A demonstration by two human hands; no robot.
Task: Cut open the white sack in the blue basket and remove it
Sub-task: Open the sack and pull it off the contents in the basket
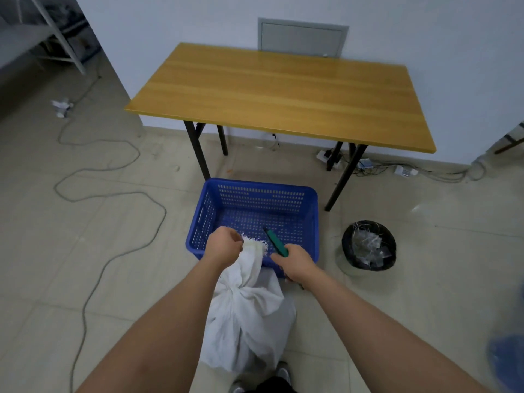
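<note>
A white woven sack (pixel 246 316) hangs in front of me, tied at the neck, its body below the near wall of the blue basket (pixel 310 219). My left hand (pixel 222 245) grips the frayed top of the sack above the knot. My right hand (pixel 295 260) holds a green-handled cutter (pixel 273 241), its tip pointing up and away over the basket, just right of the sack's top. The basket stands on the floor and its perforated bottom shows nothing inside.
A wooden table (pixel 283 92) with black legs stands behind the basket against the wall. A black-lined waste bin (pixel 368 245) with clear scraps sits to the right. A grey cable (pixel 107 194) snakes over the tiled floor at left. Power strips (pixel 329 157) lie under the table.
</note>
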